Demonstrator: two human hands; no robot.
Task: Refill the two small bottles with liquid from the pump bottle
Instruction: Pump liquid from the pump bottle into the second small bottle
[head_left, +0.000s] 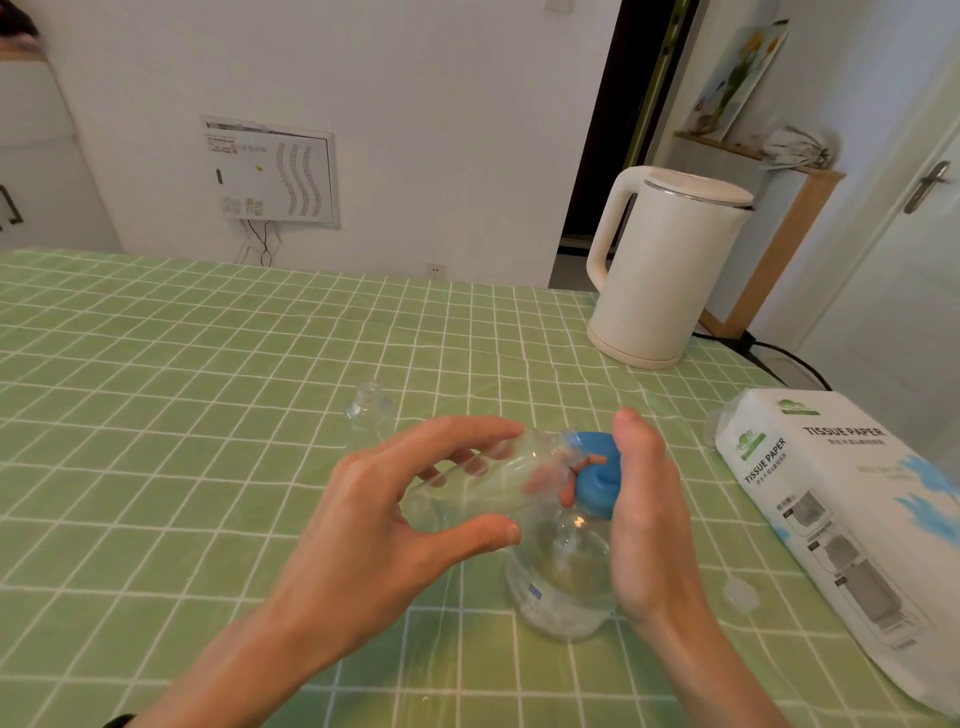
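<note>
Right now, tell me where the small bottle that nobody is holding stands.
In the head view, the spare small bottle stands upright on the green tablecloth, just beyond the left hand and to the left of the pump bottle.

left hand (415, 514) curled round a tilted small bottle (467, 499), right hand (644, 519) edge-on beside it, fingers hooked round the blue pump head (597, 478), forearms bare

pump bottle (556, 582): upright | small bottle 1 (467, 496) — tilted | small bottle 2 (370, 415) — upright
</note>
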